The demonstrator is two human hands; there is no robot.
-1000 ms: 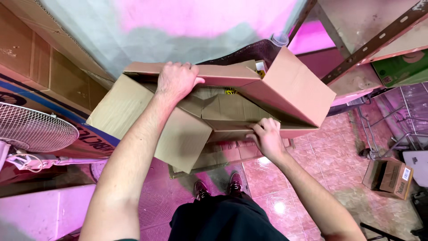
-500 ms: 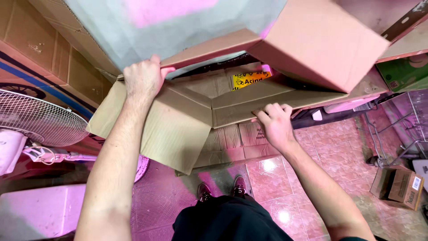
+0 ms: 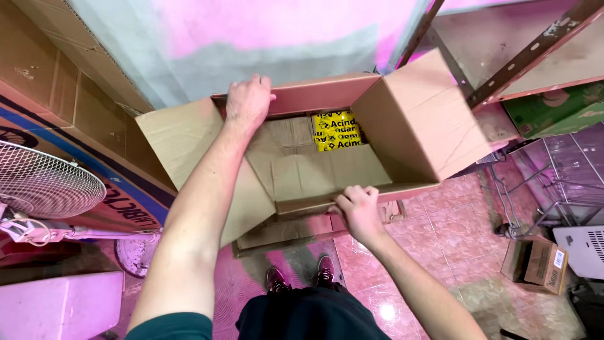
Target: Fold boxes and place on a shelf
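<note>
An open cardboard box (image 3: 314,170) is held up in front of the person, above the pink tiled floor (image 3: 453,233). The left hand (image 3: 247,101) curls over the far rim, fingers closed on that edge. The right hand (image 3: 357,208) grips the near rim, fingers folded over it. Flaps stand out left and right; the right flap (image 3: 421,116) reaches close to the metal shelf rack (image 3: 528,56). Yellow tape (image 3: 336,131) lies inside by the far wall. A fan (image 3: 44,186) stands left, a small carton (image 3: 535,264) right.
</note>
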